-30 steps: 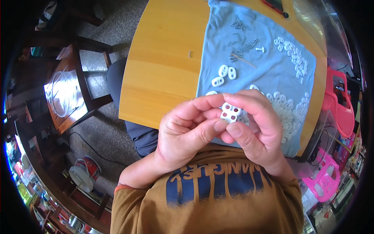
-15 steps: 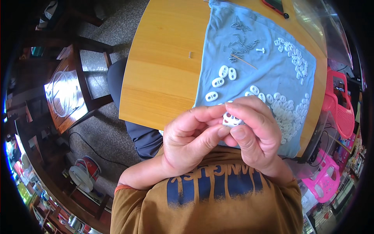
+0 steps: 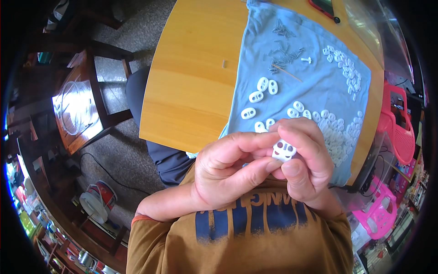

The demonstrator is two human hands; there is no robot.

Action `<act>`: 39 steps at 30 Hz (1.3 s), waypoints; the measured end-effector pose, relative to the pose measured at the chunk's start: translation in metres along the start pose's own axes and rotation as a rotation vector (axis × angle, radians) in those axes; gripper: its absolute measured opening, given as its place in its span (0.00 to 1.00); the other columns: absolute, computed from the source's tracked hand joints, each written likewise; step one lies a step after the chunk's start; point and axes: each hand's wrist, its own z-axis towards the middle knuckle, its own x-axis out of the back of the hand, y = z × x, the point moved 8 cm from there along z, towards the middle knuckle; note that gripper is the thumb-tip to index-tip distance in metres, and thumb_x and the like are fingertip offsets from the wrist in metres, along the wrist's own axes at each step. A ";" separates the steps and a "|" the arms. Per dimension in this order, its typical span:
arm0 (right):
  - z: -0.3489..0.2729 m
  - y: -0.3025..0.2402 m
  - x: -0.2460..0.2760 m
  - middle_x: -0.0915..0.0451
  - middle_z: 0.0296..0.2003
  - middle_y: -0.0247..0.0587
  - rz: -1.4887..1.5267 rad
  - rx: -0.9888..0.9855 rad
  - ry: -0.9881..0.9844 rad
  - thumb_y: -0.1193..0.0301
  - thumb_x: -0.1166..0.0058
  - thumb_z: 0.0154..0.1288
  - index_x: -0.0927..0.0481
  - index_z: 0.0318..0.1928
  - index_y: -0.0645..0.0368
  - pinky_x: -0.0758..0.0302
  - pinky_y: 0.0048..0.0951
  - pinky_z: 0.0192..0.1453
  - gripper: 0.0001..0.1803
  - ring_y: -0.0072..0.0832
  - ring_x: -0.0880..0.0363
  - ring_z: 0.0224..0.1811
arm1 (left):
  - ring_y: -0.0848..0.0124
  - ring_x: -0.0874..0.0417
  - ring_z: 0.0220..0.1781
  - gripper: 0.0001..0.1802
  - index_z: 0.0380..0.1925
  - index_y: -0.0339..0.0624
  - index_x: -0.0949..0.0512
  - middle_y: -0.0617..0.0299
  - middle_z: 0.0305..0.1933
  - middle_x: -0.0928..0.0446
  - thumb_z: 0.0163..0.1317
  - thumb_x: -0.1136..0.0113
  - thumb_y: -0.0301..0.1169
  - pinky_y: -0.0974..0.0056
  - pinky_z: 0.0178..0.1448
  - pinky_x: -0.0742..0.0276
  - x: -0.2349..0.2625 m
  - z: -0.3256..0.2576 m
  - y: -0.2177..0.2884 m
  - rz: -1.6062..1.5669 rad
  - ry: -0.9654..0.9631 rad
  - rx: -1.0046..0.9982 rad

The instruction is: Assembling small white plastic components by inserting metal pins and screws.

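Note:
Close to my chest, both hands pinch a small white plastic cord lock with holes in its face. My left hand has thumb and index fingertip at its left side. My right hand curls its fingers and thumb around the other side. Beyond my hands, several white two-hole cord locks lie on a blue cloth. A heap of white oval pieces lies to the right, partly hidden by my right hand. Small white inner pieces form another heap farther back.
Metal springs lie in loose piles on the cloth, beside a thin wooden stick and a white T-shaped piece. One spring rests on the bare wooden table. A dark phone-like device is at the far edge.
Both hands have moved slightly right and nearer my chest with the cord lock. Its holed face is now turned more into view, and two more white pieces show beyond my fingers.

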 end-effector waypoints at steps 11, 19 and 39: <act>-0.006 0.005 -0.004 0.26 0.39 0.45 0.060 -0.153 -0.046 0.70 0.53 0.66 0.30 0.54 0.70 0.29 0.22 0.38 0.20 0.25 0.27 0.35 | 0.69 0.19 0.41 0.18 0.51 0.29 0.32 0.53 0.40 0.23 0.59 0.49 0.14 0.68 0.47 0.22 0.003 -0.001 -0.004 0.008 -0.037 0.003; -0.005 -0.001 -0.004 0.25 0.38 0.49 -0.063 0.023 0.048 0.68 0.55 0.67 0.27 0.48 0.71 0.28 0.32 0.41 0.17 0.34 0.26 0.34 | 0.69 0.18 0.37 0.14 0.46 0.29 0.30 0.52 0.36 0.23 0.59 0.47 0.15 0.69 0.40 0.20 -0.001 0.001 0.004 0.234 -0.047 -0.145; 0.000 -0.004 0.005 0.24 0.39 0.47 -0.097 -0.067 0.076 0.75 0.49 0.60 0.32 0.55 0.72 0.29 0.27 0.40 0.22 0.33 0.26 0.35 | 0.73 0.21 0.34 0.13 0.45 0.31 0.30 0.54 0.38 0.22 0.58 0.47 0.16 0.70 0.40 0.22 0.009 0.015 0.000 -0.067 0.185 0.138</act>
